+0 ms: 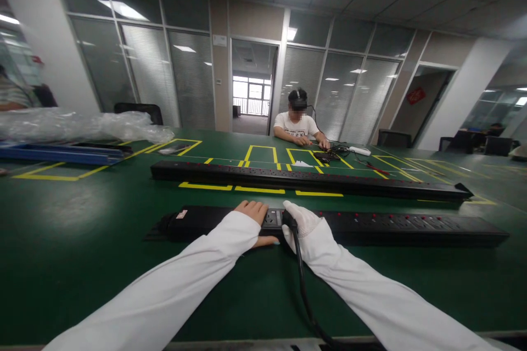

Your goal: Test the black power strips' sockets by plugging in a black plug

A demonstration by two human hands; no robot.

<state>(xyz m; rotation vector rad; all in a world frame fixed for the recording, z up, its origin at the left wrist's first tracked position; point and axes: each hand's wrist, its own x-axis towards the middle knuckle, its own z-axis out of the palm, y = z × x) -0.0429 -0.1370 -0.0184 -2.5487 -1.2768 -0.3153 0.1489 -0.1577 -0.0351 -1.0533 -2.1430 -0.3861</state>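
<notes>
A long black power strip (382, 226) lies across the green table in front of me, with sockets and small red parts along its top. My left hand (254, 214), bare, grips the strip left of its middle, fingers over the top and thumb at the near side. Close beside it, my right hand (303, 222) in a white glove is closed around a black plug (289, 221) at a socket. Whether the plug is fully seated is hidden by my fingers. From the plug a thick black cable (303, 285) runs down toward the table's near edge.
A second long black power strip (313, 179) lies behind the first, among yellow tape marks. Clear plastic wrapping (82, 125) and blue rails (61, 153) are at the left. Across the table (102, 247) sits a person (297, 123) wearing a headset, hands near tangled cables (335, 152).
</notes>
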